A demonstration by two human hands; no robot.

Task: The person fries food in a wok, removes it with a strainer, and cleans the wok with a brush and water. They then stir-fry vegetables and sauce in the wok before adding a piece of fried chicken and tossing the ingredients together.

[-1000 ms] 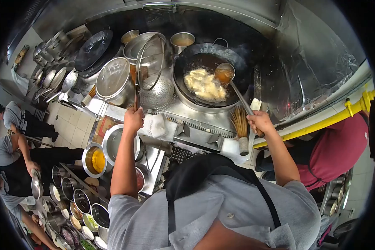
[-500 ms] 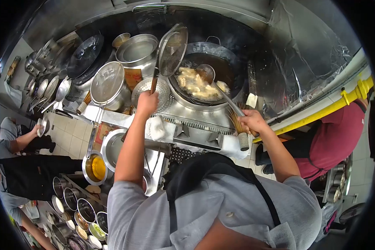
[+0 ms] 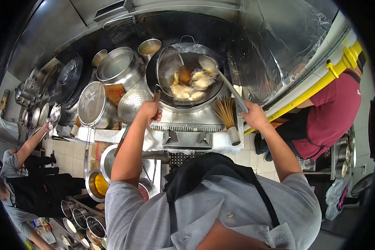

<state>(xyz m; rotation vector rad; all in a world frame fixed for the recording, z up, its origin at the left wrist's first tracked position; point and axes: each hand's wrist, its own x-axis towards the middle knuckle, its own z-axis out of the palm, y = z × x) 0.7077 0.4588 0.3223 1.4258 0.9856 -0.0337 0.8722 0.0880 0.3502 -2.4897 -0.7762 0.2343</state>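
My left hand [image 3: 149,111] is wrapped round the dark handle of a mesh strainer [image 3: 169,62], whose round net is tilted inside the left part of the wok [image 3: 202,49]. Pale, battered-looking pieces of food [image 3: 182,91] lie in bubbling dark oil, close by the strainer's lower rim. In my right hand [image 3: 255,115] is the long metal handle of a ladle [image 3: 207,62]. The ladle's bowl hangs at the back right of the wok, just above the food. A bamboo brush [image 3: 226,114] leans below the ladle's handle, left of my right hand.
Left of the wok are a perforated skimmer [image 3: 131,104], a pot covered by a strainer [image 3: 91,104] and a large metal pot [image 3: 116,64]. A bowl of yellow liquid [image 3: 96,185] stands lower left. A yellow pipe [image 3: 312,89] and a person in red [image 3: 337,112] are at right.
The strainer has gone from raised over the wok's left edge down into the wok by the food. The ladle's bowl has moved toward the wok's back right. The view has shifted too.
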